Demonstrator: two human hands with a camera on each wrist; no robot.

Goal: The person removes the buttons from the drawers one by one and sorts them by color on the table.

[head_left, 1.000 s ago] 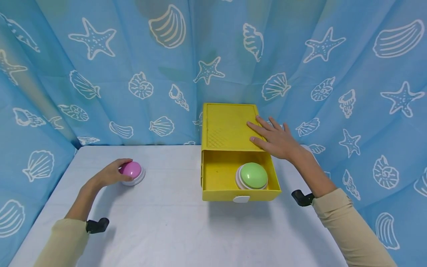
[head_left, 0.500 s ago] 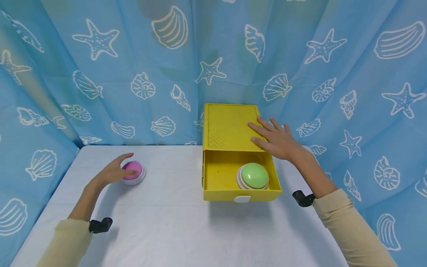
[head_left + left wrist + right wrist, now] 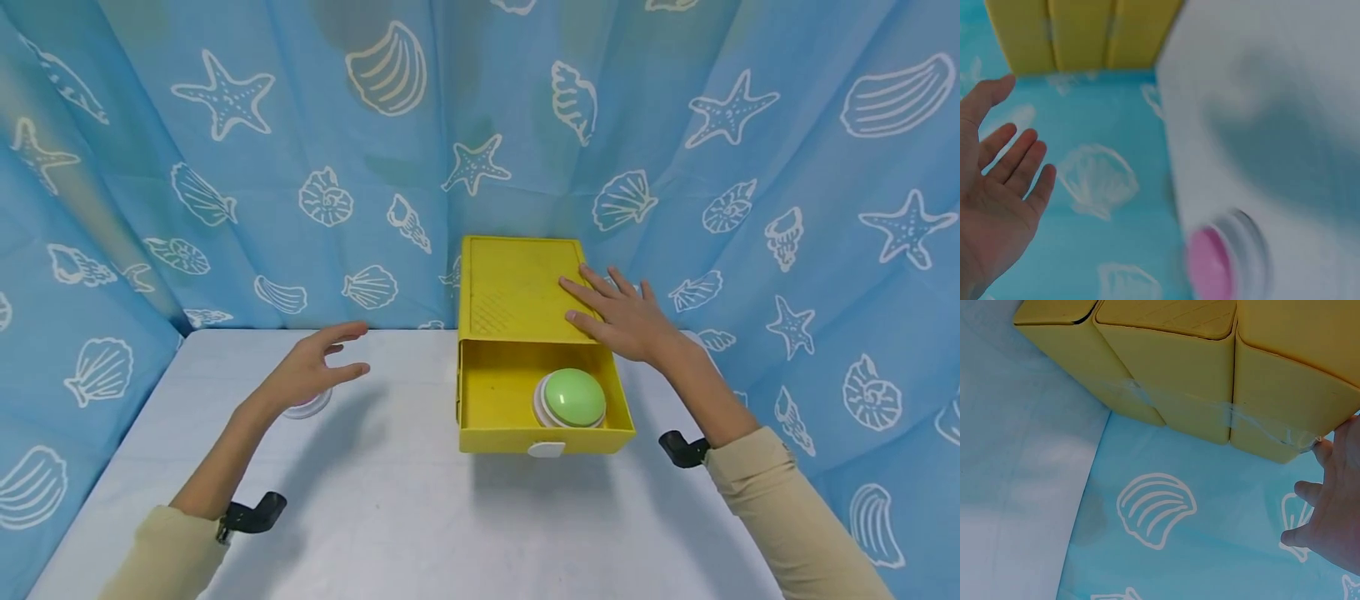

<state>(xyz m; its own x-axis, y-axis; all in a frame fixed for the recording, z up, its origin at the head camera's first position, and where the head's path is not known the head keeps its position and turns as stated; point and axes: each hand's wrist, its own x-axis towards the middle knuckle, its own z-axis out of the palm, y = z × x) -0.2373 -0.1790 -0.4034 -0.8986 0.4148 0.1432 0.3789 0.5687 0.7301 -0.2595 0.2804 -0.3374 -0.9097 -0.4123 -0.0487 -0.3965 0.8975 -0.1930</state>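
Note:
My left hand [image 3: 302, 372] hovers over the left of the table, fingers spread apart from the thumb and holding nothing. Partly hidden behind that hand is a pink dome button with a white base [image 3: 309, 408]; its pink dome [image 3: 1209, 265] shows better in the left wrist view. My right hand [image 3: 628, 323] rests with extended fingers on the top right edge of a yellow drawer box [image 3: 517, 287]. The box's front drawer [image 3: 495, 440] is pulled out, with a white handle [image 3: 546, 450]. Inside its right side sits a green dome button with a white base [image 3: 574, 397].
A white cloth covers the table [image 3: 405, 517]. Behind it and along both sides hangs a blue curtain [image 3: 420, 167] with white shell and starfish prints. The box stands near the curtain at the table's rear.
My left hand has let go of the pink button, lifted, and moved right. The button stays in place. My right hand has stayed on the box, and the drawer has not moved.

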